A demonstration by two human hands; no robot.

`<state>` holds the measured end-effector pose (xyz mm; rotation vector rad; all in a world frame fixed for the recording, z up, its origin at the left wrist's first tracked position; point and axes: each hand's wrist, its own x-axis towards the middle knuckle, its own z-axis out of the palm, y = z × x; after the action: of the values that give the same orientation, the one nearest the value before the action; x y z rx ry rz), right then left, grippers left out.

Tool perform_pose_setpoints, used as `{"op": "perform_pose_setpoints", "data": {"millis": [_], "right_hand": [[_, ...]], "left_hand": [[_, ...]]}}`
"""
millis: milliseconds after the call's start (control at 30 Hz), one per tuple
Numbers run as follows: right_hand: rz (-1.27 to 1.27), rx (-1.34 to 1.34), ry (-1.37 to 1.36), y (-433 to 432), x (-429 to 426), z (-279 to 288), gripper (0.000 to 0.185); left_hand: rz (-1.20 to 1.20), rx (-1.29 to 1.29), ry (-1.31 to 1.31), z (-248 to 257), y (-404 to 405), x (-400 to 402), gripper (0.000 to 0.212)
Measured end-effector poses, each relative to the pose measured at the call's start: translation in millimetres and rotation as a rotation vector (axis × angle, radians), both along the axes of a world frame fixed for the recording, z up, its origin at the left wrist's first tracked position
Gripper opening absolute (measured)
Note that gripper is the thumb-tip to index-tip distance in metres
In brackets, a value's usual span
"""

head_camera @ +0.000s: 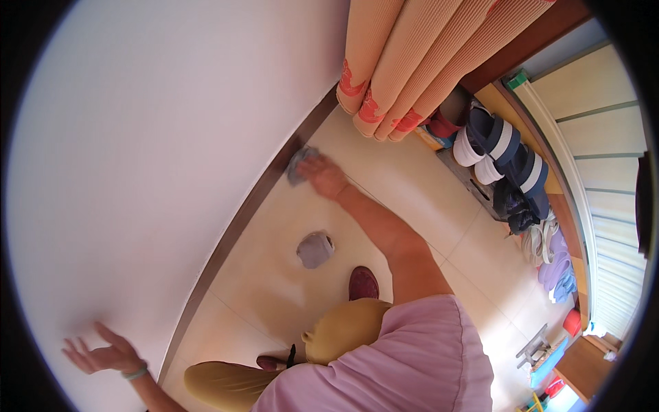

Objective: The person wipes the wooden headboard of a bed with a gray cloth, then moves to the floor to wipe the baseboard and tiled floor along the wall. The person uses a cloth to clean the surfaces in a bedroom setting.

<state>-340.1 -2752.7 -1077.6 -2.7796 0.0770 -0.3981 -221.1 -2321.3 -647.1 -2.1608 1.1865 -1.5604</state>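
Note:
A grey cloth point(297, 167) lies under the fingers of my right hand point(324, 176), at the foot of the wall, against the dark brown baseboard point(247, 206). The hand is slightly blurred, so whether its fingers grip the cloth or only press on it is hard to tell. My left hand point(105, 353) is raised beside the white wall point(154, 154), fingers spread, holding nothing, with a greenish band at the wrist. A hole in the tiled floor with a greyish piece point(315, 251) in it shows between the baseboard and my dark red shoe point(363, 283).
Peach curtains point(396, 67) with red patterns hang beyond my right hand. Shoes and slippers point(497, 141) are piled along the right side, some on a dark low rack. A small grey stool point(534, 346) and a brown box point(584, 366) stand at the lower right.

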Motion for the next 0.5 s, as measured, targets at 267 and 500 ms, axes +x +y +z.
{"op": "perform_pose_setpoints", "data": {"millis": [267, 500], "right_hand": [[-0.644, 0.131, -0.151, -129.2, -20.8, -8.0, 0.034], [-0.697, -0.183, 0.347, -144.0, -103.4, 8.7, 0.041]], "left_hand": [[-0.448, 0.576, 1.412, -234.0, -184.8, -124.9, 0.057], [-0.333, 0.671, 1.428, -356.5, -204.7, -174.3, 0.044]]}}
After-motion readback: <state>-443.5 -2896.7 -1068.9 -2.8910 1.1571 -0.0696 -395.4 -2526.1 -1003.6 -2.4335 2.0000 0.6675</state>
